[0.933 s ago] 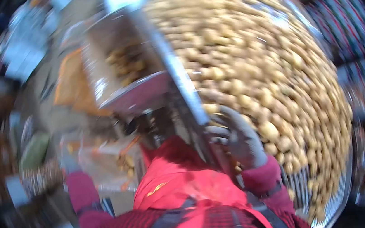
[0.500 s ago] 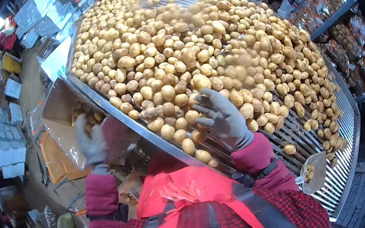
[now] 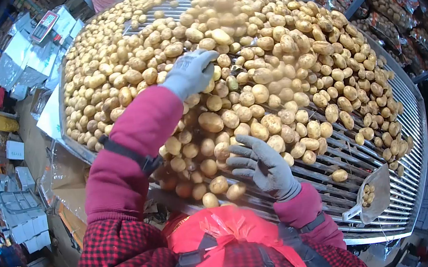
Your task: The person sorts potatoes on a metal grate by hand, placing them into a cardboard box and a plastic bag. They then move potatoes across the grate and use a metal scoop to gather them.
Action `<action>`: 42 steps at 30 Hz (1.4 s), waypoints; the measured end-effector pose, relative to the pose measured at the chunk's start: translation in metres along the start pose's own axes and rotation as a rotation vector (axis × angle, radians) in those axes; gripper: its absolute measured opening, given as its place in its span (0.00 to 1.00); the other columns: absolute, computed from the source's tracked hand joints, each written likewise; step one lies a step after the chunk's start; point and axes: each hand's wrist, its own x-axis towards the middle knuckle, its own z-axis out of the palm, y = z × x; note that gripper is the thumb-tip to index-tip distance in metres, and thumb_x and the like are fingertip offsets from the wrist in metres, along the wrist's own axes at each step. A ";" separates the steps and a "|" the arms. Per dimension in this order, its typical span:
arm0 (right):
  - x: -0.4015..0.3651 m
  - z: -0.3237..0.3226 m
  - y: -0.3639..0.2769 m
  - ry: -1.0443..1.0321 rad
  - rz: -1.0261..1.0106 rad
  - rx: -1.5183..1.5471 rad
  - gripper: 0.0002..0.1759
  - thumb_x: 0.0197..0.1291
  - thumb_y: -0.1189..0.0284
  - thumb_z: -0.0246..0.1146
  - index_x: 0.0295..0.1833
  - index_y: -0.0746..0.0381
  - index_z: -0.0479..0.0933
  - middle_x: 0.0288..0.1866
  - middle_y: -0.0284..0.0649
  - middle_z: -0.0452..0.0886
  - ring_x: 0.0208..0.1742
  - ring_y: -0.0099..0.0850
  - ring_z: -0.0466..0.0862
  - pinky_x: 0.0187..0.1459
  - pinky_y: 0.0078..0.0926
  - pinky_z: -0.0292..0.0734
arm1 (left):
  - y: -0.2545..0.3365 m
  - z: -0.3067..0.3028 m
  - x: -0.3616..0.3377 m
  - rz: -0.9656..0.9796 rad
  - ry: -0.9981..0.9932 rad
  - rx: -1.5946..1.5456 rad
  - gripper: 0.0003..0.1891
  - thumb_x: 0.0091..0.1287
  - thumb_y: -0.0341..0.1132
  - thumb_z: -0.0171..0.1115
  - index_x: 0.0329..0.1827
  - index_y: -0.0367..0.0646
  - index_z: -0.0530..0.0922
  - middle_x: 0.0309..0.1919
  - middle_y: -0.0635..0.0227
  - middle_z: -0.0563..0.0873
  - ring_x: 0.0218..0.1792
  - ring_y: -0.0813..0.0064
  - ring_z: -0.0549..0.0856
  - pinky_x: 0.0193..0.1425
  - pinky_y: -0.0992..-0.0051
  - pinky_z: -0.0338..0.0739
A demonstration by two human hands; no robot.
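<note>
Both of my hands wear grey gloves and are over a slatted metal sorting table heaped with potatoes (image 3: 211,122). My left hand (image 3: 191,75) reaches across the heap, its back upward and its fingers stretched over the potatoes near the middle; the undersides of the fingers are hidden. Closer to me, my right hand (image 3: 266,167) has its fingers spread beside the potatoes at the near edge, with nothing held. Several potatoes lie between my left forearm and my right hand, close to my red apron (image 3: 220,226).
A scoop (image 3: 384,203) with small potatoes in it rests on the bare slats (image 3: 333,193) at the right. Left of the table stands a cardboard box (image 3: 70,191). Bagged potatoes (image 3: 391,10) fill a rack at the back right. A scale (image 3: 44,26) is at the upper left.
My left hand has moved from above the box at the left onto the middle of the heap. My right hand stays spread at the near side. The camera view has shifted, and potatoes lie differently near me.
</note>
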 end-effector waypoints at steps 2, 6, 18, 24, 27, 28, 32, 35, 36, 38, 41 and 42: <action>0.001 0.000 -0.005 0.023 0.026 -0.005 0.37 0.80 0.52 0.57 0.83 0.64 0.61 0.73 0.47 0.76 0.64 0.37 0.84 0.63 0.37 0.83 | -0.024 0.022 0.036 -0.071 -0.146 0.099 0.22 0.75 0.37 0.59 0.71 0.52 0.79 0.62 0.56 0.85 0.64 0.52 0.84 0.71 0.57 0.77; 0.009 -0.016 -0.005 -0.002 0.092 0.110 0.39 0.79 0.53 0.59 0.83 0.65 0.59 0.71 0.50 0.78 0.61 0.37 0.87 0.60 0.36 0.83 | -0.040 0.054 0.072 -0.015 -0.251 0.267 0.24 0.74 0.40 0.59 0.73 0.55 0.78 0.67 0.57 0.83 0.66 0.53 0.83 0.71 0.57 0.77; 0.108 0.010 -0.098 0.197 -0.455 -1.430 0.28 0.75 0.60 0.60 0.75 0.60 0.74 0.66 0.50 0.83 0.64 0.48 0.85 0.63 0.43 0.80 | -0.040 0.031 0.098 -0.082 -0.493 0.228 0.25 0.68 0.49 0.66 0.67 0.53 0.82 0.59 0.51 0.85 0.63 0.49 0.85 0.69 0.54 0.78; 0.201 -0.001 -0.112 0.081 -0.157 -2.181 0.25 0.69 0.58 0.62 0.68 0.54 0.78 0.66 0.46 0.82 0.64 0.49 0.84 0.67 0.45 0.78 | -0.035 0.034 0.100 -0.125 -0.458 0.230 0.22 0.67 0.51 0.68 0.60 0.52 0.83 0.54 0.54 0.89 0.58 0.52 0.88 0.63 0.54 0.81; 0.201 -0.002 -0.120 0.103 0.019 -2.172 0.26 0.66 0.56 0.64 0.66 0.53 0.78 0.63 0.48 0.83 0.64 0.50 0.84 0.66 0.46 0.78 | -0.042 0.036 0.101 -0.161 -0.514 0.189 0.17 0.67 0.46 0.67 0.58 0.56 0.86 0.50 0.57 0.91 0.56 0.55 0.90 0.62 0.56 0.83; 0.200 -0.003 -0.122 0.080 0.065 -2.148 0.26 0.66 0.55 0.64 0.66 0.53 0.78 0.63 0.49 0.84 0.64 0.50 0.84 0.66 0.46 0.78 | -0.044 0.035 0.101 -0.162 -0.555 0.186 0.18 0.67 0.46 0.65 0.58 0.57 0.86 0.48 0.57 0.91 0.54 0.54 0.90 0.62 0.57 0.83; 0.196 -0.007 -0.123 0.055 0.084 -2.114 0.26 0.64 0.54 0.65 0.64 0.53 0.79 0.62 0.52 0.84 0.63 0.51 0.85 0.65 0.48 0.78 | -0.051 0.022 0.088 -0.110 -0.631 0.182 0.18 0.69 0.47 0.65 0.61 0.62 0.87 0.54 0.60 0.92 0.56 0.55 0.90 0.65 0.59 0.82; 0.200 -0.009 -0.119 0.049 0.066 -2.107 0.27 0.62 0.52 0.67 0.62 0.56 0.80 0.58 0.54 0.86 0.59 0.52 0.87 0.62 0.48 0.80 | -0.056 0.018 0.079 -0.011 -0.679 0.143 0.20 0.70 0.56 0.67 0.59 0.61 0.88 0.53 0.61 0.92 0.55 0.53 0.90 0.65 0.58 0.82; 0.200 -0.007 -0.116 0.059 0.074 -2.119 0.27 0.61 0.52 0.67 0.61 0.57 0.80 0.56 0.53 0.87 0.58 0.52 0.87 0.62 0.48 0.81 | -0.045 0.011 0.073 0.005 -0.641 0.156 0.23 0.70 0.62 0.67 0.58 0.60 0.89 0.53 0.61 0.92 0.54 0.52 0.91 0.63 0.56 0.84; 0.203 -0.006 -0.114 0.097 0.056 -2.169 0.27 0.60 0.53 0.67 0.59 0.59 0.81 0.54 0.53 0.88 0.58 0.52 0.88 0.61 0.48 0.82 | -0.026 0.013 0.080 0.019 -0.687 0.306 0.20 0.66 0.53 0.70 0.54 0.53 0.91 0.49 0.54 0.93 0.52 0.52 0.92 0.58 0.55 0.85; 0.203 -0.008 -0.112 0.121 0.072 -2.196 0.27 0.59 0.52 0.67 0.58 0.60 0.82 0.55 0.55 0.88 0.59 0.53 0.87 0.62 0.48 0.81 | -0.031 0.054 0.089 -0.027 -0.598 0.494 0.18 0.58 0.44 0.70 0.46 0.42 0.92 0.42 0.49 0.93 0.47 0.50 0.93 0.54 0.55 0.86; 0.199 -0.004 -0.112 0.126 0.064 -2.179 0.27 0.59 0.52 0.67 0.57 0.59 0.82 0.56 0.56 0.88 0.60 0.54 0.87 0.62 0.48 0.81 | -0.025 0.049 0.091 -0.041 -0.661 0.469 0.18 0.56 0.41 0.70 0.45 0.40 0.92 0.41 0.49 0.93 0.45 0.50 0.93 0.52 0.54 0.87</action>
